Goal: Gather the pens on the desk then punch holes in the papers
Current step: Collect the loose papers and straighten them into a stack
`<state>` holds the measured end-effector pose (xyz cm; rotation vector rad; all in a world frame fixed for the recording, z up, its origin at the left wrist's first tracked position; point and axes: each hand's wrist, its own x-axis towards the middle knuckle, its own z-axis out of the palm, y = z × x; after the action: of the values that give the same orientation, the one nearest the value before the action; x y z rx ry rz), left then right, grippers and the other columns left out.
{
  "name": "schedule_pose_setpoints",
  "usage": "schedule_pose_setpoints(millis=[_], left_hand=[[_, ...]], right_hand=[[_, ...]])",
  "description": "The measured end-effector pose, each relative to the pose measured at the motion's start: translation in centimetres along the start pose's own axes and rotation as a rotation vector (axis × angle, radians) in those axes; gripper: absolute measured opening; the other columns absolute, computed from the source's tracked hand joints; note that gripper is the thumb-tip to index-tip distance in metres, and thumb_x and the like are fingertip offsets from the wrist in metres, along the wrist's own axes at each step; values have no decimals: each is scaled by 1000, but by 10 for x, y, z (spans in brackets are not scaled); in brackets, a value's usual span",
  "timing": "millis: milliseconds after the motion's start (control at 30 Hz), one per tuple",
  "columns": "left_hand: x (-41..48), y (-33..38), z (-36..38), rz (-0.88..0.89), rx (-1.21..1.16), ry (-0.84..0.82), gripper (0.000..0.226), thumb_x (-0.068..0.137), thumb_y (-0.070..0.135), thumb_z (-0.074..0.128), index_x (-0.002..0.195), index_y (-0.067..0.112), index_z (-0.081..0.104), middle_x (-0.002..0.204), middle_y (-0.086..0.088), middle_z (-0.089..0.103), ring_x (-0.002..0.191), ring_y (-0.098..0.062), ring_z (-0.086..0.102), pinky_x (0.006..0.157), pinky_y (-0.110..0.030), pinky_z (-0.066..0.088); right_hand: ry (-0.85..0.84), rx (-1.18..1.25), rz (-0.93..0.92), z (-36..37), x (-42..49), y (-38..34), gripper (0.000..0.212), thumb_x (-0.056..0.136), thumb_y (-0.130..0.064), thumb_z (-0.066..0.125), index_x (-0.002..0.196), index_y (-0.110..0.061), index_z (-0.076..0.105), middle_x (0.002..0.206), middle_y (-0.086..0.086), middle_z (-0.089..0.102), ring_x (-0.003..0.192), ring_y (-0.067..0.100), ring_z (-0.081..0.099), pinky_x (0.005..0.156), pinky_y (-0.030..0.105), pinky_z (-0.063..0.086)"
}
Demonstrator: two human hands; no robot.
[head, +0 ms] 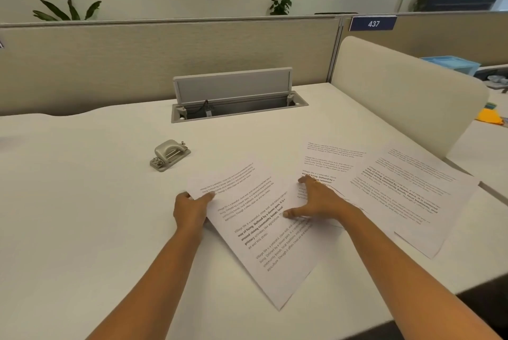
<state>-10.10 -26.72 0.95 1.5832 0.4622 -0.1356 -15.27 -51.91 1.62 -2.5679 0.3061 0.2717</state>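
Note:
Three printed sheets lie on the white desk (82, 216). The nearest sheet (264, 240) is turned at an angle in front of me. My left hand (191, 209) pinches its left corner, thumb on top. My right hand (319, 202) rests flat with fingers spread, the thumb on the nearest sheet and the fingers on the middle sheet (324, 163). A third sheet (412, 196) lies further right, overlapping the middle one. A grey metal hole punch (170, 155) stands on the desk beyond my left hand, apart from the papers. No pens are in view.
An open cable tray with a raised grey lid (233, 86) sits at the desk's back edge. A beige partition (165, 59) runs behind, and a padded cream divider (406, 94) bounds the right side. The desk's front edge is near my right forearm.

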Motion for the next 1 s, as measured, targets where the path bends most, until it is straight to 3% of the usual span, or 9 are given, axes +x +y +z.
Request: schedule_pose_setpoints(millis=[100,333,433,567,633,767,900,1000], left_hand=[[-12,-4,10,-65,-105,-130,53,73,-1,71,121,6,50,119,-11,63,99,-33,64,85,-44,53],[-22,-17,22,-38,-99,-166,61,72,-17,60,127,3,43,125,-15,58,109,-34,59,96,-51,48],[-20,-17,21,-14,-79,-137,56,74,-16,60,123,5,45,121,-16,60,106,-34,61,95,-50,48],[-19,-16,19,19,-54,-136,48,77,-15,58,120,6,49,119,-18,62,105,-34,61,95,-50,49],[-18,-15,17,30,-45,-136,46,78,-14,58,119,6,50,118,-18,62,104,-34,61,95,-49,49],[-17,-10,14,70,-17,-146,34,80,-10,57,108,10,54,114,-17,64,102,-34,62,93,-49,50],[-12,-4,7,94,8,-145,26,83,-5,57,103,11,60,108,-14,67,98,-31,64,92,-47,51],[-6,-1,1,95,19,-126,25,84,-2,56,104,10,63,107,-14,68,97,-31,65,92,-45,51]], right_hand=[[14,7,7,-1,-1,0,91,71,-51,72,140,-13,27,146,6,36,131,24,39,103,33,33],[46,-37,-19,3,-3,1,74,81,-45,63,139,-13,29,146,5,35,131,21,39,101,30,32],[77,-50,-21,8,-4,2,69,84,-42,60,139,-12,30,149,7,32,133,22,37,103,31,32],[212,-74,-41,14,-7,1,47,84,-29,56,126,-12,42,122,10,56,105,26,54,76,27,34],[292,-108,-61,16,-9,2,40,84,-18,53,122,-10,44,110,11,61,94,28,56,70,27,32],[375,-86,-124,20,-14,0,42,81,1,46,122,-7,42,109,13,55,91,31,54,70,32,36],[445,-96,-188,18,-13,-10,32,81,-1,48,112,-9,45,101,10,57,83,31,56,63,33,37],[507,-110,-232,16,-8,-19,30,86,-3,45,116,-10,48,90,13,65,75,32,59,64,35,41]])
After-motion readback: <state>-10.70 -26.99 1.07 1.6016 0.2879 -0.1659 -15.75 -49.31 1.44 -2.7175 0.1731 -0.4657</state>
